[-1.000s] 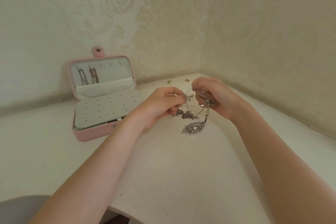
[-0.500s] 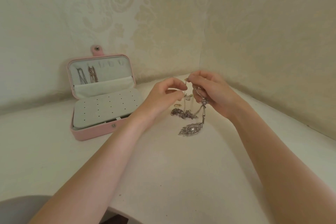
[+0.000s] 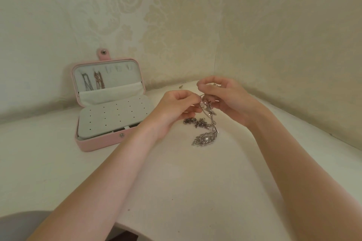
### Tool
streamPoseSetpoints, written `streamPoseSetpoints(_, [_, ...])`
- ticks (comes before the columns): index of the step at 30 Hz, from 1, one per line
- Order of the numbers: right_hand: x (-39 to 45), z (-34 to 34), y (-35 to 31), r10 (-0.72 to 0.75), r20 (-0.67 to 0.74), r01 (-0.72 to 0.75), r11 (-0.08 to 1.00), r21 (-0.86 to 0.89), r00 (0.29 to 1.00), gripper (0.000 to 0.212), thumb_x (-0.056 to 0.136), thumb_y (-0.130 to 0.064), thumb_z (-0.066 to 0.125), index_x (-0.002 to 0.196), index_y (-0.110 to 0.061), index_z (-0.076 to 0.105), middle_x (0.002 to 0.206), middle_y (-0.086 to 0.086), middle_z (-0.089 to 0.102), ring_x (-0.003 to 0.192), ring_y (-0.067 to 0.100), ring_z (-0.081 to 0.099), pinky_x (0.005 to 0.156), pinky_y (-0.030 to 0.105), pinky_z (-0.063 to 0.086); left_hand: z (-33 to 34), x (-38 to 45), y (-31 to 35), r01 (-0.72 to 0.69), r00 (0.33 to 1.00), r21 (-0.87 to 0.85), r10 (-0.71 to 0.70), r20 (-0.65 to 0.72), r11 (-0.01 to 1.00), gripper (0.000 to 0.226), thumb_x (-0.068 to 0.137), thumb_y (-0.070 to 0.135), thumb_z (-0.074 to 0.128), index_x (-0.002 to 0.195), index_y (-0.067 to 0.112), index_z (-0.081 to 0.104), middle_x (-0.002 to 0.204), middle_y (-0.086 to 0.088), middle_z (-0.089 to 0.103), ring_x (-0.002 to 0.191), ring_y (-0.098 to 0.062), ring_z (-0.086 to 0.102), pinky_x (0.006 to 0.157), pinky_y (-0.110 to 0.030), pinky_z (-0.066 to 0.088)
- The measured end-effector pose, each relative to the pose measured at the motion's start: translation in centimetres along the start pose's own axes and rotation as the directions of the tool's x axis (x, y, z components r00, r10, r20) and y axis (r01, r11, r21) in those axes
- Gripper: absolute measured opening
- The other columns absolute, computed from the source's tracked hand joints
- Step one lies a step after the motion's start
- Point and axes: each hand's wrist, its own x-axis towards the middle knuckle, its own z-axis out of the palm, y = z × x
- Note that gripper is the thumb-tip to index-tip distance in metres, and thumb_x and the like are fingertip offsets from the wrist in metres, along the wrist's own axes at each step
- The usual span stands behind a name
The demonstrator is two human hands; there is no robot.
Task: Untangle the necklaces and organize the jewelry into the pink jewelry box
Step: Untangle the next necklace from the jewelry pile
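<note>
both hands (image 3: 203, 101) pinch tangle (image 3: 203, 121) above tabletop (image 3: 195, 191), right of box (image 3: 101, 143); left hand (image 3: 176, 109) and right hand (image 3: 229, 100) each nip chain. pendant (image 3: 204, 138) rests on tabletop. two necklaces (image 3: 94, 82) hang in lid. knot unpicked; most sorting left.

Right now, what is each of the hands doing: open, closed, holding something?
Left hand: closed, pinching a thin chain of the tangle.
Right hand: closed, pinching the same tangle from above.
</note>
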Motion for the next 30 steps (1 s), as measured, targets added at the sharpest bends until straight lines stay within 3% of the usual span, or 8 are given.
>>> streamPoseSetpoints(6, [-0.1, -0.2, -0.4, -0.003, -0.015, 0.006, 0.979, 0.203, 1.0, 0.014, 0.088, -0.001, 0.055, 0.095, -0.012, 0.06, 0.054, -0.003, 0.042, 0.05, 0.01, 0.047, 0.051, 0.019, 0.036, 0.4, -0.3, -0.3, -0.042, 0.999, 0.227, 0.047, -0.015, 0.973, 0.016, 0.083, 0.005, 0.059, 0.069, 0.013, 0.06, 0.06, 0.002, 0.064, 0.063, -0.014, 0.061, 0.065, -0.024, 0.049])
streamPoseSetpoints(9, [-0.4, -0.7, -1.0, -0.01, -0.058, 0.026, 0.957, 0.287, 0.998, 0.014, 0.09, -0.003, 0.052, 0.097, -0.014, 0.058, 0.052, -0.007, 0.044, 0.043, 0.006, 0.04, 0.039, 0.015, 0.029, 0.0, -0.2, 0.4, 0.004, 0.997, -0.076, -0.01, -0.071, 0.997, 0.019, 0.086, 0.005, 0.053, 0.07, 0.012, 0.058, 0.065, 0.001, 0.064, 0.066, -0.01, 0.064, 0.072, -0.023, 0.053])
streamPoseSetpoints(12, [-0.5, -0.8, -1.0, 0.011, -0.065, 0.006, 0.964, 0.266, 0.998, 0.015, 0.09, -0.007, 0.054, 0.101, -0.016, 0.058, 0.056, -0.007, 0.05, 0.04, 0.004, 0.036, 0.035, 0.013, 0.027, -0.7, 0.1, 1.0, 0.052, 0.995, -0.49, -0.086, -0.047, 0.87, 0.014, 0.088, 0.006, 0.048, 0.075, 0.008, 0.052, 0.07, -0.003, 0.062, 0.071, -0.015, 0.066, 0.079, -0.03, 0.056])
streamPoseSetpoints(17, [-0.5, -0.6, -0.8, 0.022, -0.041, -0.007, 0.947, 0.322, 0.999, 0.017, 0.09, -0.005, 0.053, 0.104, -0.014, 0.058, 0.061, -0.002, 0.055, 0.045, 0.006, 0.042, 0.037, 0.014, 0.03, -1.1, 0.1, 1.2, 0.087, 0.995, -0.689, -0.1, 0.02, 0.72, 0.014, 0.088, 0.01, 0.044, 0.075, 0.011, 0.046, 0.061, 0.0, 0.053, 0.048, -0.009, 0.047, 0.052, -0.02, 0.05])
streamPoseSetpoints(21, [-0.3, -1.1, -0.6, 0.043, -0.137, 0.02, 0.903, 0.429, 0.99, 0.015, 0.091, -0.005, 0.051, 0.1, -0.013, 0.059, 0.061, -0.003, 0.056, 0.054, 0.009, 0.053, 0.042, 0.015, 0.038, -1.7, 0.0, 1.7, 0.114, 0.993, -0.715, -0.106, 0.057, 0.69, 0.018, 0.089, 0.012, 0.04, 0.071, 0.016, 0.04, 0.057, 0.006, 0.042, 0.035, -0.002, 0.03, 0.032, -0.011, 0.027])
streamPoseSetpoints(25, [-0.2, -1.3, -0.4, 0.074, -0.184, 0.03, 0.863, 0.504, 0.98, 0.013, 0.092, -0.007, 0.05, 0.101, -0.014, 0.058, 0.063, -0.003, 0.056, 0.057, 0.009, 0.056, 0.046, 0.015, 0.042, -1.8, -0.2, 1.8, 0.15, 0.989, -0.693, -0.094, 0.119, 0.706, 0.01, 0.073, 0.013, 0.048, 0.071, 0.016, 0.04, 0.054, 0.007, 0.041, 0.032, -0.002, 0.028, 0.028, -0.011, 0.015])
streamPoseSetpoints(28, [-0.2, -1.2, -0.2, 0.078, -0.168, 0.015, 0.87, 0.493, 0.983, 0.016, 0.092, -0.005, 0.05, 0.104, -0.014, 0.055, 0.065, -0.002, 0.058, 0.052, 0.007, 0.051, 0.041, 0.014, 0.037, -1.5, -0.5, 1.9, 0.201, 0.979, -0.582, -0.137, 0.151, 0.788, 0.011, 0.073, 0.013, 0.054, 0.073, 0.017, 0.043, 0.055, 0.007, 0.042, 0.032, -0.001, 0.027, 0.027, -0.01, 0.013])
streamPoseSetpoints(30, [-0.1, -1.1, -0.2, 0.071, -0.15, 0.01, 0.878, 0.478, 0.986, 0.017, 0.092, -0.004, 0.05, 0.106, -0.013, 0.054, 0.064, -0.001, 0.06, 0.049, 0.006, 0.047, 0.037, 0.014, 0.032, -1.1, -0.6, 1.6, 0.227, 0.972, -0.372, -0.185, 0.145, 0.9, 0.014, 0.083, 0.01, 0.055, 0.074, 0.017, 0.048, 0.054, 0.007, 0.041, 0.034, 0.0, 0.025, 0.028, -0.01, 0.012])
